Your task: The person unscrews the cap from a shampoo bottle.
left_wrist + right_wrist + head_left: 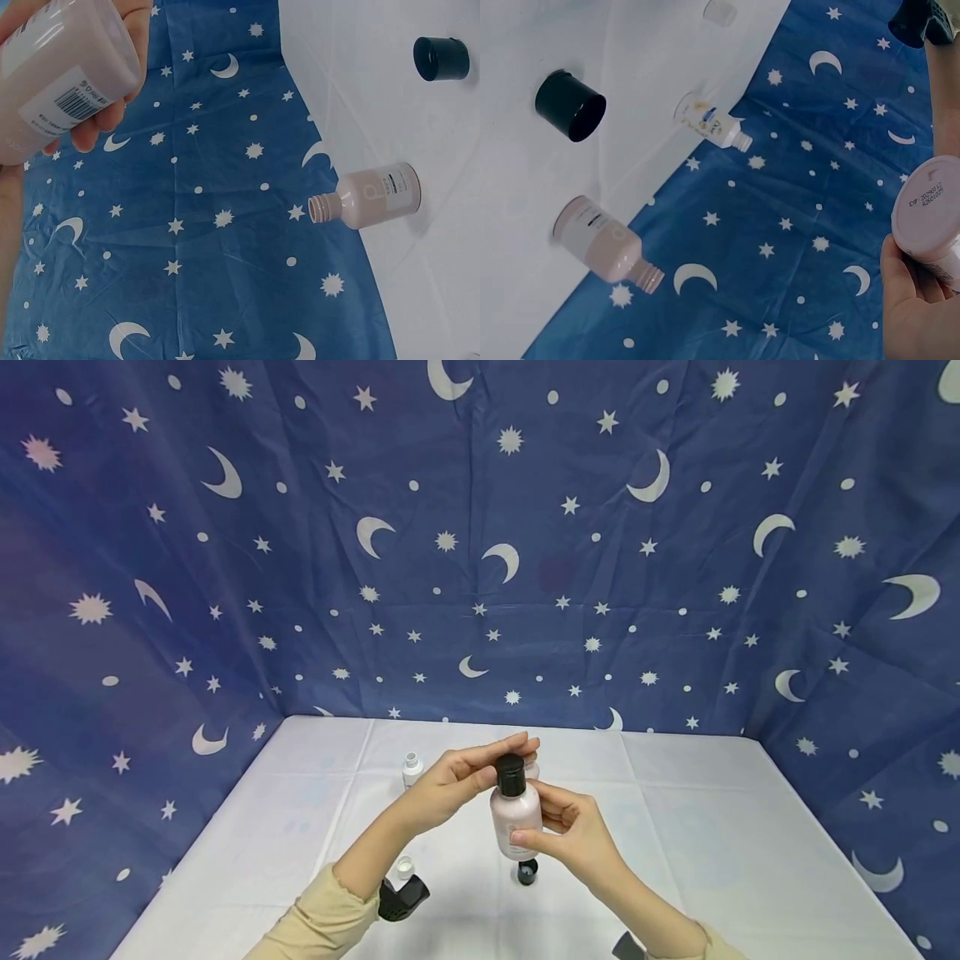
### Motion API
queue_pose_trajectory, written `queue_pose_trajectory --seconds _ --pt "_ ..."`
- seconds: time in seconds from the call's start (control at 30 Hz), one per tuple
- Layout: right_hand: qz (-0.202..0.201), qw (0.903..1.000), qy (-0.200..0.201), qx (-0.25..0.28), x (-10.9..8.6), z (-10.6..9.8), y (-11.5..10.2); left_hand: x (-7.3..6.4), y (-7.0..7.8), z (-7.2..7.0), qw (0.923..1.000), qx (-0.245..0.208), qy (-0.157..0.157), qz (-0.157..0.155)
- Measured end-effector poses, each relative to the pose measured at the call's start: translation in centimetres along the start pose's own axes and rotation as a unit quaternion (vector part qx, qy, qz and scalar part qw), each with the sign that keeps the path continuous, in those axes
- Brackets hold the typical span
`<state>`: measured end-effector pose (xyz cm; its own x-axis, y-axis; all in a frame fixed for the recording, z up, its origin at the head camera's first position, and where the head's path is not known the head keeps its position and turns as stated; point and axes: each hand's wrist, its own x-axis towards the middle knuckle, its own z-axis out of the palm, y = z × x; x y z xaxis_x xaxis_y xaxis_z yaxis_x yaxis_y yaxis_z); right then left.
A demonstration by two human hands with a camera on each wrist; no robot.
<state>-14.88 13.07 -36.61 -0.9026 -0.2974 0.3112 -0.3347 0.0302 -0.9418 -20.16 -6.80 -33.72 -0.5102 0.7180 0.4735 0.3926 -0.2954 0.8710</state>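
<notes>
A pink bottle (pixel 517 818) with a black cap (pixel 511 775) is held up over the table, upright and slightly tilted. My right hand (pixel 573 835) grips its body, thumb in front and fingers behind. At the top, my left hand (pixel 457 781) pinches the cap, its thumb on the near left side and the other fingers reaching behind. The bottle's barcode label shows in the left wrist view, and its round base (pixel 934 210) in the right wrist view. Behind the hands, an uncapped pink bottle (pixel 375 196) stands on the table, partly hidden in the head view.
A loose black cap (pixel 527 872) lies on the white table (pixel 697 827) below the held bottle. Further left are an uncapped white bottle (pixel 412 768) and a small white cap (pixel 405 867). A blue curtain (pixel 480 527) with moons and stars surrounds the table.
</notes>
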Motion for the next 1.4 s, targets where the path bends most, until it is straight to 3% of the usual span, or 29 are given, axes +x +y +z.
queue_pose_trajectory --seconds 0.2,0.37,0.6,0.77,0.9,1.03,1.2,1.4 --pt "0.029 0.9995 0.007 -0.010 -0.3 0.1 -0.2 -0.1 -0.1 0.4 0.9980 -0.034 0.049 -0.023" --pt "0.035 0.9993 0.005 -0.011 -0.4 0.2 -0.2 -0.2 -0.2 0.8 0.9941 -0.043 0.098 -0.021" --pt "0.024 0.9996 0.002 -0.011 -0.4 0.1 0.0 0.3 0.0 1.5 0.9870 -0.010 0.157 -0.033" --pt "0.005 0.9999 0.004 -0.012 -0.3 0.1 -0.1 0.8 0.4 1.9 0.9837 0.018 0.174 -0.040" --pt "0.004 0.9999 0.006 -0.007 -0.2 0.0 -0.1 1.0 0.3 2.0 0.9814 0.054 0.182 -0.028" --pt "0.014 0.9998 0.011 -0.005 0.0 0.0 0.0 0.8 0.1 1.7 0.9853 0.067 0.156 -0.016" --pt "0.022 0.9996 0.014 -0.005 0.1 -0.1 0.0 0.0 0.1 0.9 0.9955 0.029 0.086 -0.029" --pt "0.020 0.9998 0.006 0.002 0.0 -0.1 0.0 -0.3 0.1 0.8 0.9992 -0.010 0.026 -0.030"
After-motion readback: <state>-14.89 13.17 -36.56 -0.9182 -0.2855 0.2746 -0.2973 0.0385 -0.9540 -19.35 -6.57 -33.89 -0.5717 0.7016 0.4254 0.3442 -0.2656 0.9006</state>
